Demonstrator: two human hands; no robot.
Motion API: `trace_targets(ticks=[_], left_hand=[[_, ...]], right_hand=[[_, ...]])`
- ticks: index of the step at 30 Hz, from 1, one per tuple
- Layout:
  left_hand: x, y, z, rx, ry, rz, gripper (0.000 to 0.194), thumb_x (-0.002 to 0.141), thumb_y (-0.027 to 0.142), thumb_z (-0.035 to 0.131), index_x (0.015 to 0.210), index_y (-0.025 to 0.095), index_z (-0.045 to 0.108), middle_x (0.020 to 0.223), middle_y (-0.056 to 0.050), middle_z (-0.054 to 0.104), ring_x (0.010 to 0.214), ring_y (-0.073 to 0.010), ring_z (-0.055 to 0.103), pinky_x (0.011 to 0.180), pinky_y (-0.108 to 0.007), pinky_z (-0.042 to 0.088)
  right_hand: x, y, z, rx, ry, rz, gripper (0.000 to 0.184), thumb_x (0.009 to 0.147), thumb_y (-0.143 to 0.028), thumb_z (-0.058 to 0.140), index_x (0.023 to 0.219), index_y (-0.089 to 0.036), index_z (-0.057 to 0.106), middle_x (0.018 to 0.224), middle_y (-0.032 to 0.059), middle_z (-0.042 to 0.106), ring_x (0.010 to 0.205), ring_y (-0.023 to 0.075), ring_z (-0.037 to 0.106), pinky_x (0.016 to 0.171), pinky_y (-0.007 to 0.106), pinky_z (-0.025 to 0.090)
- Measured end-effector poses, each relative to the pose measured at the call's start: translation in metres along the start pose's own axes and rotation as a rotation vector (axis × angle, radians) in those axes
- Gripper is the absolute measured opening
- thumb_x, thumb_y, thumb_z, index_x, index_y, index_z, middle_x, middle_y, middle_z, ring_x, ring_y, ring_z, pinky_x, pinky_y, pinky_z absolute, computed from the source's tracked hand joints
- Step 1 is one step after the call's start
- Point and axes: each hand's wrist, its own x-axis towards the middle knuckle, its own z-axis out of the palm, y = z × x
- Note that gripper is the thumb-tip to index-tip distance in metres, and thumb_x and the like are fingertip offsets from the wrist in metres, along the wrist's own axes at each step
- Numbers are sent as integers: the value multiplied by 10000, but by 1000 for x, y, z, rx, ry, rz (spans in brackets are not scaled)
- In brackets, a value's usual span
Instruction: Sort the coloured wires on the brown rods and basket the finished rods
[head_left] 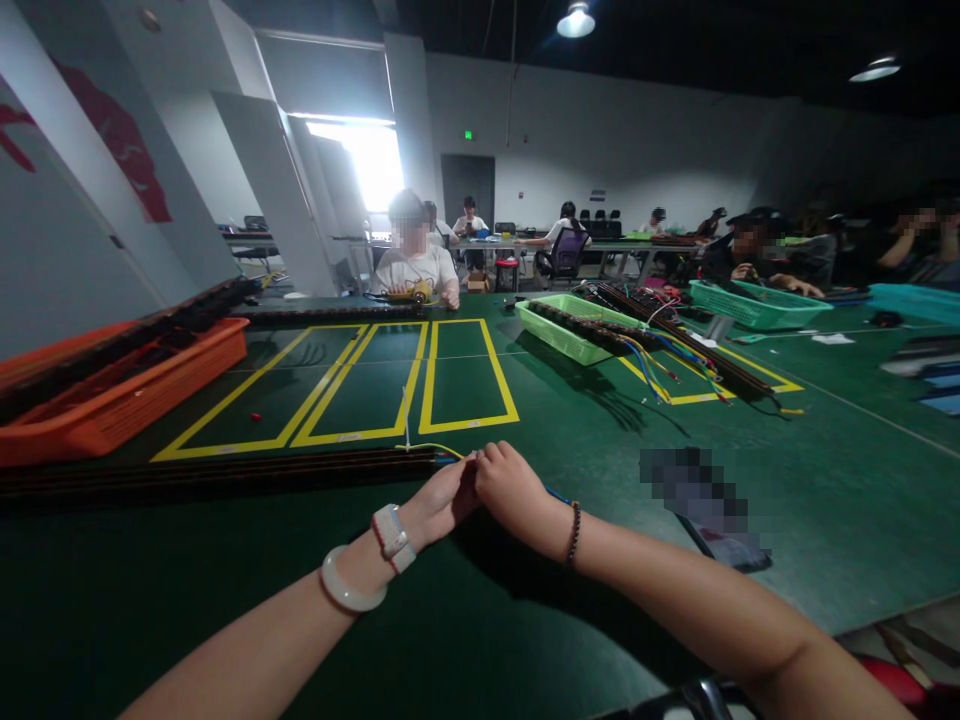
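A long black-sleeved wire bundle (pixel 225 473) lies across the table on the left, its end reaching my hands. Yellow and blue wires (pixel 448 457) come out of that end and run into my left hand (pixel 442 498), whose fingers are closed around them. Pressed against it, my right hand (pixel 514 492) is closed in a pinch at the same spot; what its fingertips grip is hidden. A blue wire (pixel 559 496) shows behind my right wrist. Near the bundle's end a white cable tie (pixel 406 420) stands upright with its tail pointing up.
An orange basket (pixel 150 385) with black bundles stands left. Yellow tape frames (pixel 469 423) mark the green table (pixel 570 640). A light green basket (pixel 566 340) with wire bundles is back right; a phone (pixel 724 545) lies right. A person (pixel 416 265) sits opposite.
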Motion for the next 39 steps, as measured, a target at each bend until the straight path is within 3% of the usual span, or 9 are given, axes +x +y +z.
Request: trace_targets(ticks=[6,10,14,18,27,32,39], left_hand=[[4,0,-9,-21,-40,-33,186,875,128,458,709,131,541,682,-25,599,605,-106,568,645,-230,477],[3,0,-12,31,1,-28,158,864,141,489,747,119,593,712,-41,641,645,-125,605,695,-253,488],[3,0,-11,37,8,-32,134,855,144,510,772,103,607,741,-57,654,655,-130,610,706,-263,494],[5,-1,-10,30,-13,-44,182,870,125,466,739,100,589,721,-68,640,647,-131,611,693,-257,500],[7,-2,-10,21,-70,-38,185,880,116,444,752,99,576,743,-80,638,670,-132,612,678,-240,498],[10,-4,-12,-4,-72,-34,222,899,132,415,747,99,573,786,-94,653,740,-143,625,755,-255,490],[-1,-3,-2,57,-55,9,287,905,307,457,785,93,606,814,-115,677,825,-188,638,870,-330,464]], right_hand=[[-6,21,-29,137,-30,34,151,835,-165,535,849,-116,677,857,119,619,809,220,539,699,326,381],[-8,36,-44,224,-75,96,197,860,-254,533,820,-137,687,817,102,640,785,205,580,705,294,387],[-10,29,-38,219,-85,91,186,839,-285,571,836,-137,683,814,107,644,780,212,586,687,287,389],[-9,15,-24,172,-98,91,128,817,-181,557,839,-125,670,828,120,644,802,215,575,696,304,381],[-8,5,-11,156,-150,121,189,801,-171,543,921,-95,668,888,140,632,819,222,569,724,343,388],[-9,9,-21,225,-144,123,227,792,-241,544,927,-102,663,883,130,645,832,233,589,755,348,405],[-8,39,-51,379,-273,232,236,802,-303,501,845,-150,676,829,97,669,746,199,622,623,249,415]])
